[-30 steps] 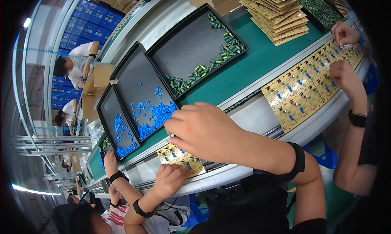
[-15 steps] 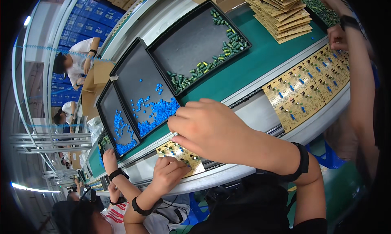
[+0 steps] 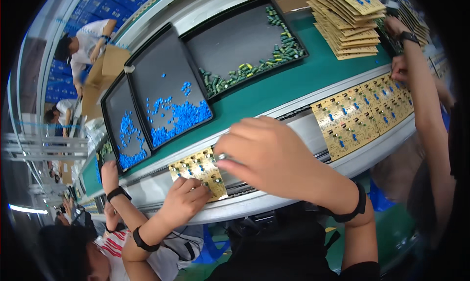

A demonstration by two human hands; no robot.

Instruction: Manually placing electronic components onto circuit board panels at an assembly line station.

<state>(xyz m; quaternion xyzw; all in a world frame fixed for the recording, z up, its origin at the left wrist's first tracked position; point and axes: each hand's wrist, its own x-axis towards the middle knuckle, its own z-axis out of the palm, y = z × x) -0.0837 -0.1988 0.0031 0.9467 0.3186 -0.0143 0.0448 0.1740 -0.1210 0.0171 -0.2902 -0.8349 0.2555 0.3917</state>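
Pinching a small silver-ended component [image 3: 223, 157] between thumb and fingers, the right hand [image 3: 264, 156] hovers beside the upper right edge of a circuit board [image 3: 206, 170], just left of the frame's lower middle. The left hand [image 3: 185, 202], apart from the right, rests with curled fingers over the board's lower edge; whether it grips anything cannot be told. The component looks light, rigid and rather slick, so fingertips suit it best, set on the sides of its body. The board appears thin and stiff, probably brittle if bent, and is best held by its bare edges, clear of the mounted parts. Above lie a tray of blue parts [image 3: 164, 51] and, towards upper centre, a tray of green cylinders [image 3: 230, 36].
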